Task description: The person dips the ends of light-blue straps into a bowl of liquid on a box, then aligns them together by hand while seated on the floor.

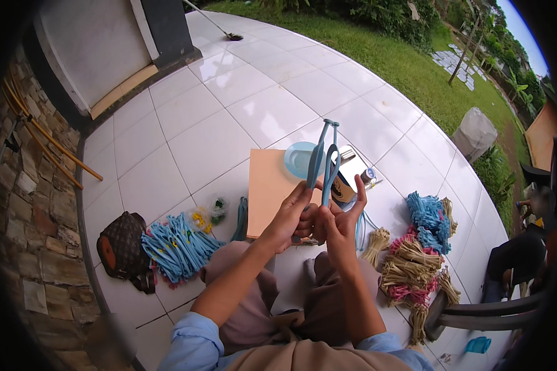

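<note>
A looped light-blue strap [316, 162], which looks like a flip-flop strap, stands up between my hands above a low peach-topped table [270, 191]. My left hand [289, 217] is closed around its lower left side, thumb pointing up along it. My right hand [340, 224] pinches the strap's lower right part, with the index finger raised. The lower ends are hidden in my fingers. Behind the strap, a light-blue plate [294, 162] sits on the table, and a small round tin [368, 175] is to its right.
Blue straps [181, 247] lie heaped at left beside a brown patterned bag [122, 244] and small clear bags of yellow and green pieces [202, 217]. Tan, pink and blue bundles [413, 266] are at right, near a dark chair arm [489, 318]. White tiled floor [241, 105] surrounds me.
</note>
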A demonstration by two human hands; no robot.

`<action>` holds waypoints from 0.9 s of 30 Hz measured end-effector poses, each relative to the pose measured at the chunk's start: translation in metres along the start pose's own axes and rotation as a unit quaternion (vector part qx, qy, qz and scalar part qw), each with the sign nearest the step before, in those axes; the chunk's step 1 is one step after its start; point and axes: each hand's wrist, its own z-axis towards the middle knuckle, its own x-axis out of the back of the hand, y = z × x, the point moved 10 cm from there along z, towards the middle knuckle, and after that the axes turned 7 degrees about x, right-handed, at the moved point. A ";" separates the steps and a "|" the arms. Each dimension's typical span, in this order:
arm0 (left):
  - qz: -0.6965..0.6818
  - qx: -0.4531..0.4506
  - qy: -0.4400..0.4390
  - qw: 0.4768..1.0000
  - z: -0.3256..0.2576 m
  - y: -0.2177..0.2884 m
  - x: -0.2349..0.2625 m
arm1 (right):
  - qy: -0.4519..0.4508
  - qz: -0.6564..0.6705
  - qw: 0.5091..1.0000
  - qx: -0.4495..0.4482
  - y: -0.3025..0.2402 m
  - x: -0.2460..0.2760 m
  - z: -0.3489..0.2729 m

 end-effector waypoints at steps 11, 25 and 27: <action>0.479 0.027 0.168 0.861 -0.006 -0.023 0.069 | -0.056 -0.412 0.906 0.077 -0.008 0.040 0.012; 0.636 -0.360 0.075 0.679 -0.050 0.062 -0.012 | -0.129 -0.454 0.860 0.196 -0.061 0.018 0.002; 0.546 -0.298 0.107 0.776 -0.047 0.068 0.000 | -0.001 -0.429 0.868 0.250 -0.085 0.039 0.003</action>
